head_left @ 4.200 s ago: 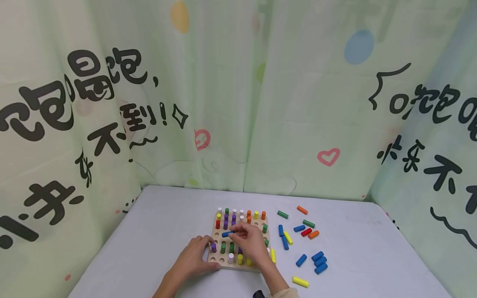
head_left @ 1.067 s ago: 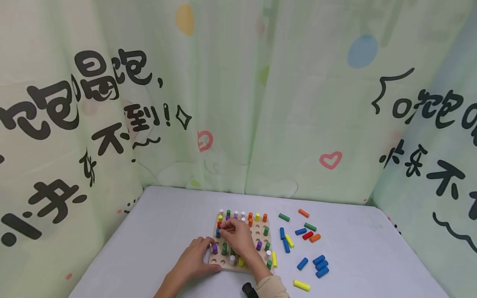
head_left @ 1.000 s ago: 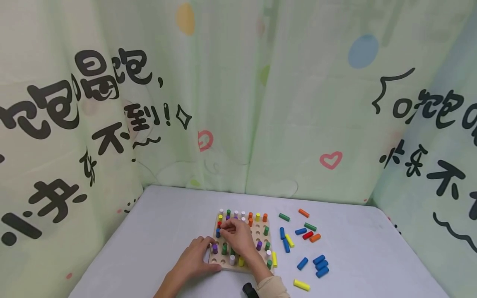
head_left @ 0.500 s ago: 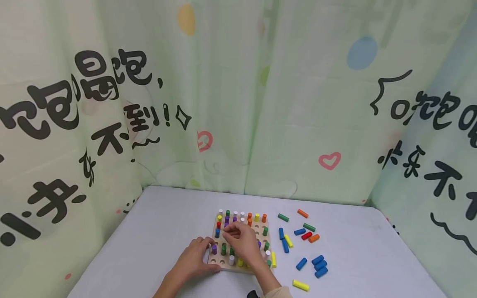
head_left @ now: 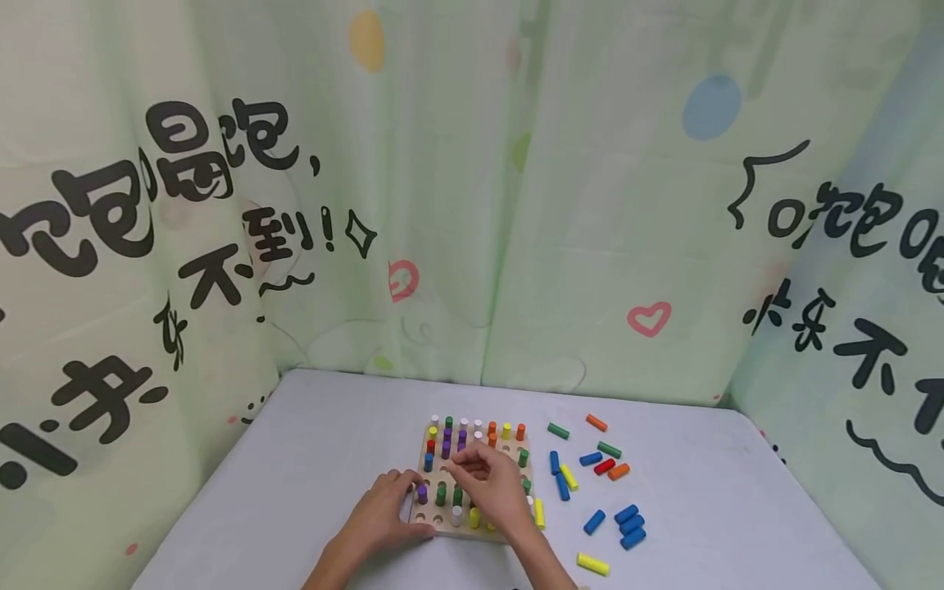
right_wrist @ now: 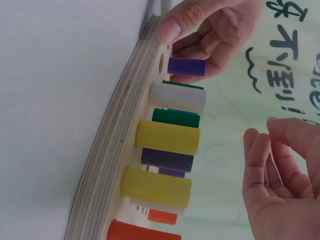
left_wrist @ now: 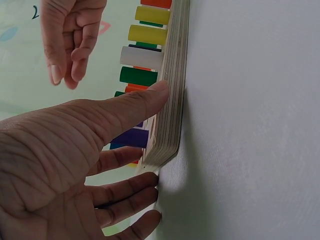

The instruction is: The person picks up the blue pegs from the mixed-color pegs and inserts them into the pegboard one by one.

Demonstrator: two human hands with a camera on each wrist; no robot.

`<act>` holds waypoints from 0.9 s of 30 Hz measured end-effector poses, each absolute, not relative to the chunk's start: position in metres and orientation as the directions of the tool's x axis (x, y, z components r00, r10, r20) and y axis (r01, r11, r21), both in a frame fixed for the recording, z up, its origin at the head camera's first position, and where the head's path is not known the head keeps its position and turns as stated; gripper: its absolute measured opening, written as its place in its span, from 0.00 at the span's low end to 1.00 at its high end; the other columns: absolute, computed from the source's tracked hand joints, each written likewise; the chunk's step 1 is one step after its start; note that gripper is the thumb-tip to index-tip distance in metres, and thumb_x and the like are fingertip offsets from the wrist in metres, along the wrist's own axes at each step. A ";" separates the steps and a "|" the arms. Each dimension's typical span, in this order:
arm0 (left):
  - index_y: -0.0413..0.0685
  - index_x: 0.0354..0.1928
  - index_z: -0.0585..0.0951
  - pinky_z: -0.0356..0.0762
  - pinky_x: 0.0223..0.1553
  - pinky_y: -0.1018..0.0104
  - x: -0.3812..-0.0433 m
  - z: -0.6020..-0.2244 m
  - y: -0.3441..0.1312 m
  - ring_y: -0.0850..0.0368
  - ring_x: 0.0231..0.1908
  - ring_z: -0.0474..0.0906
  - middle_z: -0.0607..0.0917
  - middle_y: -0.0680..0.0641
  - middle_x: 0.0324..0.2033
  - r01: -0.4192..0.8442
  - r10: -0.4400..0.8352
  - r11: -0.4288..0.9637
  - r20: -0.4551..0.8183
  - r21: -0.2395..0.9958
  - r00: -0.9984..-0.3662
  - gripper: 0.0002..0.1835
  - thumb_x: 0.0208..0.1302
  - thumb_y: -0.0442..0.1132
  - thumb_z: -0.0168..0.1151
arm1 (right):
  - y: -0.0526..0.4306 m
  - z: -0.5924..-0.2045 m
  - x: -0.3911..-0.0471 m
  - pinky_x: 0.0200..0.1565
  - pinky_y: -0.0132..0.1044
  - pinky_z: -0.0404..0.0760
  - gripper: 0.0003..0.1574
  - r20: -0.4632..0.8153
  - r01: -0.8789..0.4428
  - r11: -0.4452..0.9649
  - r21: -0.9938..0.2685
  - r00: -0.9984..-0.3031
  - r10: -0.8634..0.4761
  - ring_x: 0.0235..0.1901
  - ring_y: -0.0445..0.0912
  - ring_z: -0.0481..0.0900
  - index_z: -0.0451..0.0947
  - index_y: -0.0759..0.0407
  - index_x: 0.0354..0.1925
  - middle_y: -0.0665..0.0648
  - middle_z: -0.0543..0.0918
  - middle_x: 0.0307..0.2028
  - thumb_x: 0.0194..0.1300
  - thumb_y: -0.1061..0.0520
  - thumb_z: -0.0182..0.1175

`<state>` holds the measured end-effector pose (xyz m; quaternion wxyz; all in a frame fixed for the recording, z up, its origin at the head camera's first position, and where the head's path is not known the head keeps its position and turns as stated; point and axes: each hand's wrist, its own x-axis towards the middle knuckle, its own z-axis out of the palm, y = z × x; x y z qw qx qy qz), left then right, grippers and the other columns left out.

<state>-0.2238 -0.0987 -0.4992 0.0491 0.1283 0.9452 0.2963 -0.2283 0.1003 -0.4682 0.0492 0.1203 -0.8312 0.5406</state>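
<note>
A square wooden pegboard [head_left: 438, 519] lies on the table, set with upright coloured pegs. My left hand [head_left: 381, 510] grips its near left corner, thumb on the near edge and fingers at the left side. A purple peg [left_wrist: 131, 136] stands close to that thumb. Over the middle of the board hovers my right hand [head_left: 492, 485], its fingers loosely bent. In the right wrist view nothing shows between its thumb and fingertips. At the board's left edge a blue peg [head_left: 428, 463] stands just in front of a red peg [head_left: 431, 447]. My right hand hides part of the board.
Loose pegs lie to the right of the board: several blue pegs [head_left: 628, 515], an orange peg [head_left: 619, 472], a red peg [head_left: 605, 467], a green peg [head_left: 558, 430], and a yellow peg [head_left: 593, 564] nearer the front. A printed curtain [head_left: 575, 205] rises behind the table.
The blue peg that my right hand was pinching now stands in the board's left column. My right hand has let go and drawn back to the right. My left hand keeps its grip.
</note>
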 end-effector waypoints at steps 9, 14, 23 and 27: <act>0.51 0.50 0.78 0.78 0.49 0.46 -0.225 -0.502 -0.098 0.50 0.43 0.72 0.77 0.48 0.42 0.214 0.270 0.795 -0.015 0.568 -0.963 0.31 0.48 0.56 0.82 | 0.106 -0.463 -0.218 0.43 0.26 0.82 0.11 0.213 -0.257 0.368 -0.893 -0.964 -0.157 0.39 0.43 0.84 0.83 0.63 0.45 0.53 0.86 0.40 0.69 0.56 0.67; 0.51 0.51 0.79 0.78 0.51 0.44 -0.226 -0.502 -0.098 0.49 0.44 0.73 0.78 0.47 0.43 0.204 0.264 0.795 -0.023 0.572 -0.964 0.32 0.48 0.55 0.82 | 0.107 -0.459 -0.213 0.43 0.26 0.82 0.13 0.197 -0.242 0.351 -0.904 -0.967 -0.160 0.39 0.43 0.84 0.83 0.64 0.46 0.53 0.86 0.40 0.69 0.56 0.68; 0.50 0.51 0.79 0.77 0.52 0.43 -0.225 -0.500 -0.098 0.48 0.44 0.74 0.79 0.46 0.44 0.209 0.265 0.790 -0.013 0.577 -0.964 0.32 0.47 0.55 0.83 | 0.110 -0.455 -0.204 0.43 0.27 0.82 0.14 0.201 -0.238 0.319 -0.918 -0.969 -0.142 0.38 0.42 0.83 0.83 0.62 0.47 0.53 0.86 0.40 0.69 0.54 0.68; 0.50 0.51 0.79 0.77 0.52 0.43 -0.225 -0.500 -0.098 0.48 0.45 0.74 0.79 0.46 0.44 0.203 0.261 0.794 -0.019 0.573 -0.965 0.32 0.47 0.55 0.83 | 0.111 -0.456 -0.202 0.41 0.27 0.81 0.12 0.224 -0.243 0.340 -0.908 -0.970 -0.096 0.36 0.41 0.81 0.83 0.62 0.46 0.52 0.85 0.38 0.68 0.56 0.69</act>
